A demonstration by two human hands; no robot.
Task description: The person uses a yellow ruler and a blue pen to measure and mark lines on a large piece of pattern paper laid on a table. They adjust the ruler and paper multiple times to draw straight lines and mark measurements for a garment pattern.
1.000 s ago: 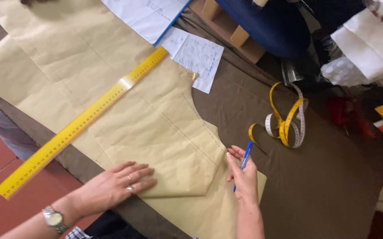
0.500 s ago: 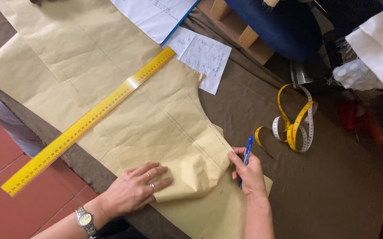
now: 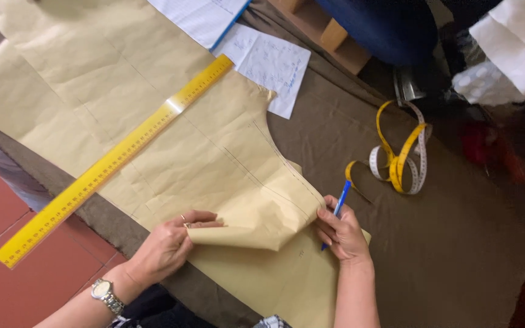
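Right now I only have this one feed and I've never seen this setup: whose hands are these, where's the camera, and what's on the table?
The camera sits on the person's head, looking down at their own two bare hands. The left hand, with a wristwatch, lifts a fold of the tan pattern paper. The right hand holds a blue pen and pinches the fold's other end. The paper lies on brown cloth, with a long yellow ruler across it, a yellow tape measure and white note sheets nearby.

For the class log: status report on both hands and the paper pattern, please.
Left hand pinching the lifted fold of tan pattern paper. Right hand on the fold's other edge, gripping blue pen. Yellow ruler lies across the paper, apart from hands.
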